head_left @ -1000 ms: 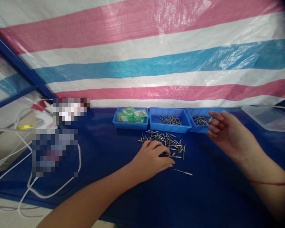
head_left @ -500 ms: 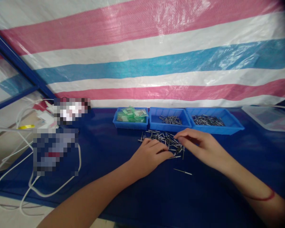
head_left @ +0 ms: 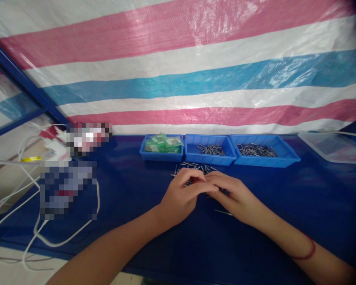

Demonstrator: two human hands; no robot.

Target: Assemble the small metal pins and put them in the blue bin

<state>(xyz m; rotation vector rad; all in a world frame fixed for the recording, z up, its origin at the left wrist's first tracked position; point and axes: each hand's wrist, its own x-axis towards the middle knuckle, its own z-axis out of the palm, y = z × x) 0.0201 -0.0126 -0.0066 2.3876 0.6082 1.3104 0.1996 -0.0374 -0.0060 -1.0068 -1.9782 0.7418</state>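
My left hand (head_left: 181, 196) and my right hand (head_left: 240, 198) meet fingertip to fingertip above a loose pile of blind rivets (head_left: 207, 170). Both have thumb and fingers drawn together in a pinch. Whatever lies between the fingertips is hidden by the hands themselves. Much of the pile is covered from view, with thin metal pins showing behind and between the fingers. A single blind rivet (head_left: 222, 212) lies nearer to me, partly behind my right hand.
Behind the pile stand three blue bins: one with green-and-clear packets (head_left: 163, 143), a middle bin (head_left: 195, 159) and a right bin (head_left: 284, 161) with metal rivet pieces. A clear plastic lid (head_left: 329, 148) lies far right. White cables (head_left: 98, 198) loop at left.
My right hand has moved left and my left hand has lifted slightly, so their fingertips now meet over the pile. The lone rivet is now partly covered.
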